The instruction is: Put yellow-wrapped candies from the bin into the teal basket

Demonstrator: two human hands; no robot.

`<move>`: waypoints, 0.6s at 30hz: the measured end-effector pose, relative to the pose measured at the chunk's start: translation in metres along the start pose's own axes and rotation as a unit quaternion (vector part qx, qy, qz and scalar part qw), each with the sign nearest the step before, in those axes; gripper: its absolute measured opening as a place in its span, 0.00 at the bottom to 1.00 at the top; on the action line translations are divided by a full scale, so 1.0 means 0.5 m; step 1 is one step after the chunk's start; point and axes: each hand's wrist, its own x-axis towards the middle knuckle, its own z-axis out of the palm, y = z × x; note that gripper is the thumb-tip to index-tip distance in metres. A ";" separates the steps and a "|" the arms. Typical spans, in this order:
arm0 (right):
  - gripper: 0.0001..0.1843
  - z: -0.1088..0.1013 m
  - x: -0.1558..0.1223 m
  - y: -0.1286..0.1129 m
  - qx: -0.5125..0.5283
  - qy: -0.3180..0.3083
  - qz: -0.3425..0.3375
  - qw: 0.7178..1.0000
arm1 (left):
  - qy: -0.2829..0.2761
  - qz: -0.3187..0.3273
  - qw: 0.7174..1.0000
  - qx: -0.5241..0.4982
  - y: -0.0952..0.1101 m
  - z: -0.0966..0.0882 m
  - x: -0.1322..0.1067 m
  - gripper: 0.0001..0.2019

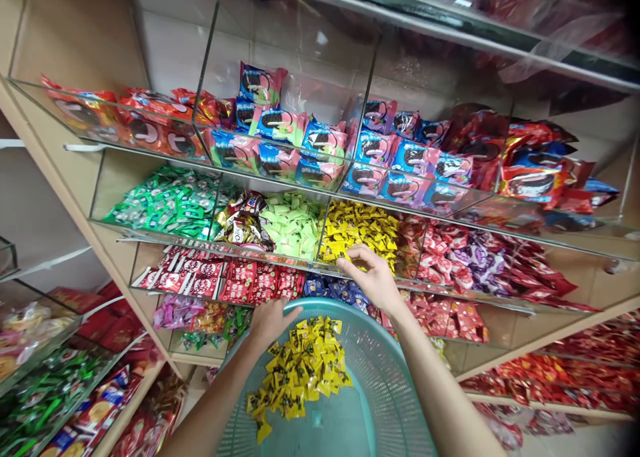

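1. many small yellow wrapped sweets [307, 364] already lie in the round green plastic basket [390, 390]; similar ones [363, 227] remain on the wooden shelf [55, 157].
2. right hand [374, 278]: beside these, fingers loosely bent; holding something, i cannot tell.
3. left hand [270, 320]: at the rim, grip partly hidden.

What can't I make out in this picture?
All in the head view:
Basket: its near side, cut off by the bottom edge.
Left hand: its fingertips' hold, hidden by the hand itself.
Dark blue packets: partly hidden behind the basket.
Yellow candies in the basket: small print, too tiny to read.
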 end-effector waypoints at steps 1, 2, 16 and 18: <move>0.11 0.004 -0.011 -0.010 0.008 -0.002 -0.005 1.000 | 0.000 -0.002 1.000 0.001 0.001 0.000 0.000 0.28; 0.10 0.007 -0.022 -0.018 0.018 -0.001 -0.009 1.000 | -0.002 -0.003 1.000 0.001 0.001 0.000 0.000 0.28; 0.14 0.071 -0.096 -0.008 0.202 -0.065 0.100 0.972 | -0.015 -0.017 1.000 -0.001 0.010 -0.009 -0.002 0.29; 0.16 0.082 -0.103 0.001 0.230 -0.090 0.123 0.961 | -0.019 -0.020 1.000 -0.006 0.011 -0.013 -0.003 0.28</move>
